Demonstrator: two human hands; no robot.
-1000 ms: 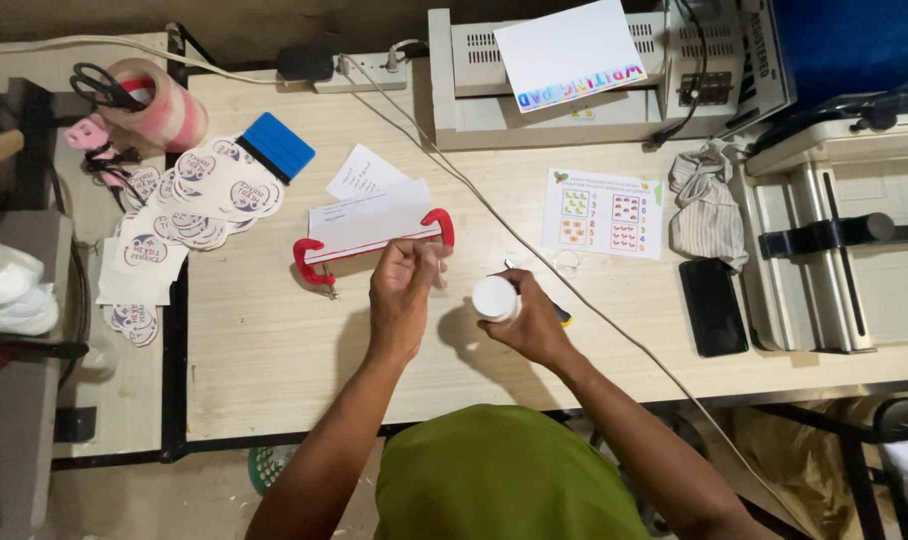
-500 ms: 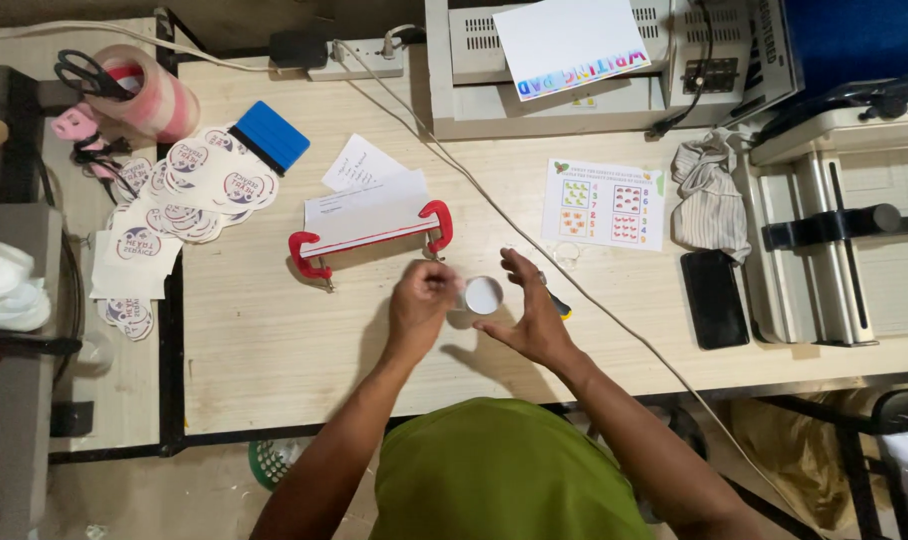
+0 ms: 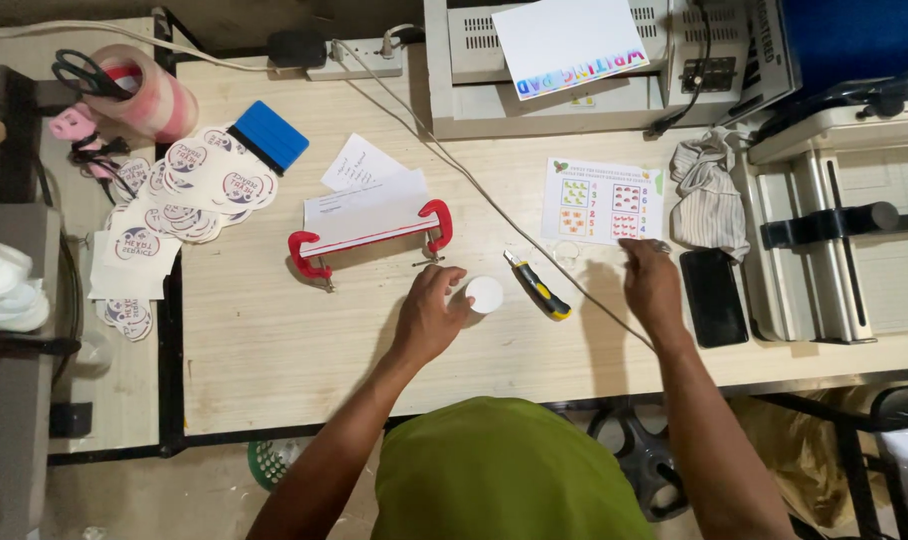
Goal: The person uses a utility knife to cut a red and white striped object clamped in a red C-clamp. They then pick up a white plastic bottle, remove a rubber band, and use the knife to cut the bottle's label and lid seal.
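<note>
White and round, the small lid-topped jar [image 3: 484, 294] stood on the pale wooden worktable [image 3: 274, 340], and in the one head view everything else could be placed from it. The left hand [image 3: 429, 315] lay just to its left, fingers curled loosely about its side and touching it, more steadying than gripping; whether the thumb pressed the far side could not be told. The jar looked like light, stiff plastic with a smooth, somewhat slippery wall, so it would probably be best held around its side rather than by the flat top, which could come loose.

To the right of the jar lay a yellow-and-black utility knife [image 3: 539, 288], close but apart from it, with a thin grey cable [image 3: 494, 205] running slantwise beyond. Farther right, the right hand [image 3: 652, 285] rested flat, fingers spread and holding nothing, its fingertips at the lower edge of a printed picture worksheet [image 3: 602, 200]. The sheet seemed thin and limp and would likely slide or crease, so it would be safest lifted by a corner.

Above and left of the jar, two red clamps [image 3: 309, 258] gripped a stack of white papers [image 3: 364, 215]. Well to the left lay round printed stickers [image 3: 199, 175] and a blue squeegee [image 3: 271, 135]. Right of the worksheet sat a crumpled cloth [image 3: 709, 190] and a dark phone [image 3: 712, 298].
</note>
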